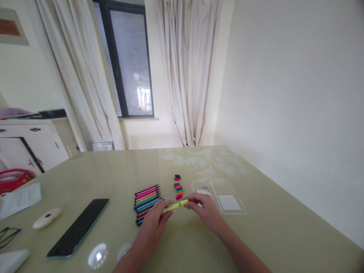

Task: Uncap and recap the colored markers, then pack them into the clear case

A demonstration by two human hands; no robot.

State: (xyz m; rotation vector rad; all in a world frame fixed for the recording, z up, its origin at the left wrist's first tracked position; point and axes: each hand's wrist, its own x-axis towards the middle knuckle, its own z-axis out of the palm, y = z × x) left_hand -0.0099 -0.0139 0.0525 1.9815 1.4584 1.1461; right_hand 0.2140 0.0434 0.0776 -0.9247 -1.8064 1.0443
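Between my two hands is a yellow marker [174, 207], held nearly level above the table. My left hand [155, 223] grips its barrel. The fingertips of my right hand [205, 211] pinch its yellow cap end; a thin dark band shows between barrel and cap. Just left of my left hand lies a row of coloured markers [146, 199] without caps, partly hidden by that hand. Beyond the yellow marker, several loose coloured caps [179, 191] form a short column. Behind my right hand an open clear plastic case [240, 203] lies flat with white card inside.
At left on the glossy green table [273, 235] are a dark phone [79, 227], a white oval object [47, 218], a face mask [21, 200] and glasses [10, 236]. A white wall [298, 113] borders the right side. Light reflections lie near the front edge.
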